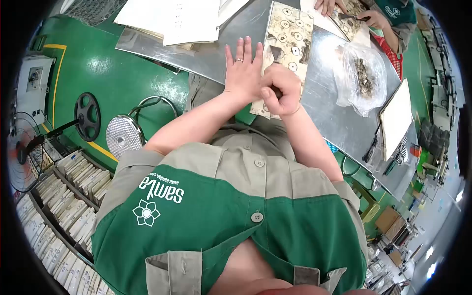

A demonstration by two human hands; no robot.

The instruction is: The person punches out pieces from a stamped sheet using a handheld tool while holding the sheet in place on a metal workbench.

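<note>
My left hand (243,71) lies palm down with fingers spread, a ring on one finger, at the left edge of a long cream board (298,37). The board carries rows of round printed marks and brown, scraped-looking patches. My right hand (282,88) is closed around the handle of a scraper (276,52), whose flat dark blade points away from me over the board. Part of the handle is hidden in the fist. Both hands are close together, and the left thumb is mostly covered by the right hand.
A metal table (322,91) bears white papers (191,22), a clear plastic bag (364,81) with brown scraps, and another white board (396,118). Across it, a co-worker's hand (376,19) holds a tool over a similar board. A round stool (125,136) and a fan (24,150) stand left.
</note>
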